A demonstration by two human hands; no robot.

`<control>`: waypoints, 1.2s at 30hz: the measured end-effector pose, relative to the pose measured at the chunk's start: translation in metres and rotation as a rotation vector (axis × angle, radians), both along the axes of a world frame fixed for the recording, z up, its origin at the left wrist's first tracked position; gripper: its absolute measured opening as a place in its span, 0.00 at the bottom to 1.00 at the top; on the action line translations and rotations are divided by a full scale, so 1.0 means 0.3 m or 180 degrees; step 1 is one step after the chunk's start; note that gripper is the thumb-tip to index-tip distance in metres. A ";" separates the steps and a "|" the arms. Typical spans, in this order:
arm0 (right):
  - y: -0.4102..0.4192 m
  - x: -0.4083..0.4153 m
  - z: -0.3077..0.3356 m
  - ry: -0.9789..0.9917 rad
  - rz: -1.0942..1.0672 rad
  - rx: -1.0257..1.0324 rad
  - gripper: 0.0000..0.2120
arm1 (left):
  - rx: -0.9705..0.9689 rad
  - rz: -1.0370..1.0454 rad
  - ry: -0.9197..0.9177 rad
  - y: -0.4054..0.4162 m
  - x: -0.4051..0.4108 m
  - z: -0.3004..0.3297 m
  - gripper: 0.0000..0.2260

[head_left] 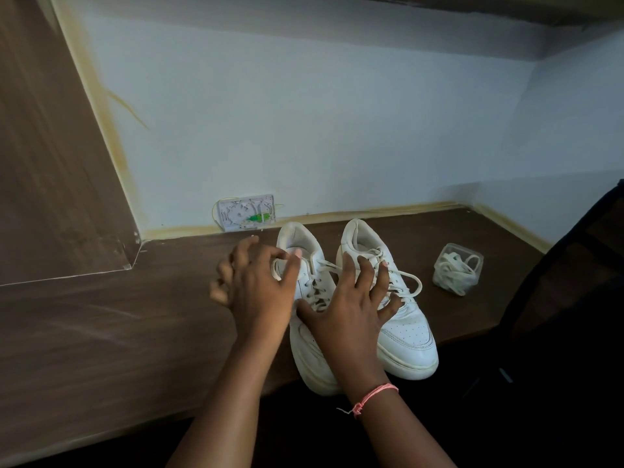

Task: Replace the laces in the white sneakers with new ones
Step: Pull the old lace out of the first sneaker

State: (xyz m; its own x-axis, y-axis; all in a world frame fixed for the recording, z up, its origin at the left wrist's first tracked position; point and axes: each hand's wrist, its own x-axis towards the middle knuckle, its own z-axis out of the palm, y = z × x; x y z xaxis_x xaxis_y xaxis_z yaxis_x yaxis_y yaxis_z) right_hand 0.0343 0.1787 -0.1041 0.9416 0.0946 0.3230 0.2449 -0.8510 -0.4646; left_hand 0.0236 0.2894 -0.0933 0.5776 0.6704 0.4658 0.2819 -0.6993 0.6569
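Note:
Two white sneakers stand side by side on the brown desk, toes towards me over the front edge. Both are laced. My left hand is at the left sneaker, its thumb and fingers curled round a loop of that shoe's lace near the tongue. My right hand lies spread across both shoes, fingers straight, fingertips on the laces of the right sneaker. A lace loop of the right sneaker hangs out to the right. A small clear container with coiled white laces sits right of the shoes.
A white cable box with a green connector is fixed low on the wall behind the sneakers. A wooden side panel rises at the left. A dark bulky object fills the right side by the desk's edge.

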 end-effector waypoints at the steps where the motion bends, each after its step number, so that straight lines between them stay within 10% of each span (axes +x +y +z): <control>1: 0.002 -0.002 0.000 0.0002 -0.0005 0.0012 0.50 | 0.0048 -0.0052 0.0034 -0.007 0.003 -0.010 0.10; 9: 0.000 -0.009 0.004 0.0060 0.0020 0.0019 0.49 | -0.0100 0.0019 0.0262 0.024 0.021 -0.032 0.13; 17: 0.012 -0.013 -0.010 0.0027 -0.0019 0.0042 0.48 | -0.0226 0.0081 -0.0682 0.015 0.027 -0.018 0.05; 23: 0.016 -0.010 -0.010 0.0056 -0.0059 0.0098 0.48 | -0.2691 0.1155 -0.1669 0.067 0.021 0.024 0.10; 29: 0.018 -0.010 -0.013 -0.0008 -0.0023 0.0055 0.48 | -0.0333 -0.0211 0.0436 0.061 0.023 -0.023 0.14; 36: 0.020 -0.014 -0.010 -0.0038 0.0013 0.0071 0.46 | -0.0534 -0.0129 0.0180 0.047 0.036 -0.057 0.04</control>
State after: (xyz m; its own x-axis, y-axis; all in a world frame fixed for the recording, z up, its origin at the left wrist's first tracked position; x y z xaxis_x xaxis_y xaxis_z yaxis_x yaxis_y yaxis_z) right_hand 0.0301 0.1847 -0.1071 0.9374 0.0911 0.3363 0.2540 -0.8394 -0.4805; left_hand 0.0345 0.3036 -0.1102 0.6278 0.7116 0.3154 0.2956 -0.5928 0.7492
